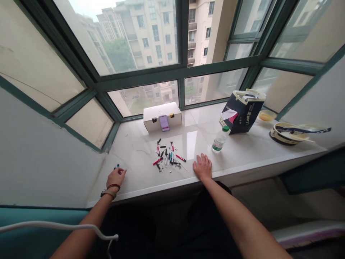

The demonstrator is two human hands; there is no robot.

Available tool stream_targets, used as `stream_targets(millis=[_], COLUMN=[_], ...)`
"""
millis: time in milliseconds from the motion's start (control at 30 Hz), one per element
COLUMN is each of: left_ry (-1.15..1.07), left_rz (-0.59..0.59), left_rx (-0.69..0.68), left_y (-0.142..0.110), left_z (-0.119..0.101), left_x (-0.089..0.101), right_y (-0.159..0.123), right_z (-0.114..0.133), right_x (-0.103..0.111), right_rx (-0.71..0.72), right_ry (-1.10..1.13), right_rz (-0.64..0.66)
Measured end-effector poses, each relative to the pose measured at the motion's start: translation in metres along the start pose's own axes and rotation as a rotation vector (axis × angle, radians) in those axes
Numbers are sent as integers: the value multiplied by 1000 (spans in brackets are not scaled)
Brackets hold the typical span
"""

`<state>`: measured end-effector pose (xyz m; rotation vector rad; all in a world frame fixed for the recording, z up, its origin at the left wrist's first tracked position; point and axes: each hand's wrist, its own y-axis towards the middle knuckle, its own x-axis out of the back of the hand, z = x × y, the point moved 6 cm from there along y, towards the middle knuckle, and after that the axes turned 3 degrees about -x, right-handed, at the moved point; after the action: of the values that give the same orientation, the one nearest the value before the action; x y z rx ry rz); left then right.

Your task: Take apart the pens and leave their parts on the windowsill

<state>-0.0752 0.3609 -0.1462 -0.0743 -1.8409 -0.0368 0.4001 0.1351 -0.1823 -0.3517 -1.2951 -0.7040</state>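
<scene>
On the left part of the white marble-look sill, my left hand (116, 177) rests with its fingers curled in. Small dark and teal pen ends (116, 166) show just beyond its knuckles; whether the fingers hold them is hidden. My right hand (203, 167) lies flat near the front edge, fingers spread, holding nothing. Between the hands is a loose scatter of pen parts: black caps, thin refills, clear and teal barrels. Among them are a red pen (157, 161) at the left and a red-and-black pen (180, 158) at the right.
Behind the parts, a white box (162, 116) with a purple item on its front stands by the window. A green-capped bottle (220, 139) is beyond my right hand. Further right are a dark paper bag (242, 112) and a food bowl (287, 136). A white hanger (59, 226) crosses lower left.
</scene>
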Motion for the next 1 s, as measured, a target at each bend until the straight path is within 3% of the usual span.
stream_targets(millis=[100, 233, 500, 667, 800, 1000], left_ry=[62, 71, 91, 39, -206, -631], left_rz=[36, 137, 176, 142, 61, 59], left_rx=[101, 145, 154, 102, -30, -150], left_y=[10, 18, 20, 13, -27, -143], left_z=[35, 55, 50, 26, -20, -76], left_x=[2, -8, -15, -10, -3, -2], right_y=[0, 0, 1, 1, 0, -1], right_z=[-1, -1, -2, -1, -1, -1], right_x=[-1, -3, -5, -5, -5, 4], right_rx=[-9, -8, -7, -9, -12, -17], right_ry=[-1, -2, -12, -9, -1, 7], right_rz=[0, -12, -4, -12, -21, -1])
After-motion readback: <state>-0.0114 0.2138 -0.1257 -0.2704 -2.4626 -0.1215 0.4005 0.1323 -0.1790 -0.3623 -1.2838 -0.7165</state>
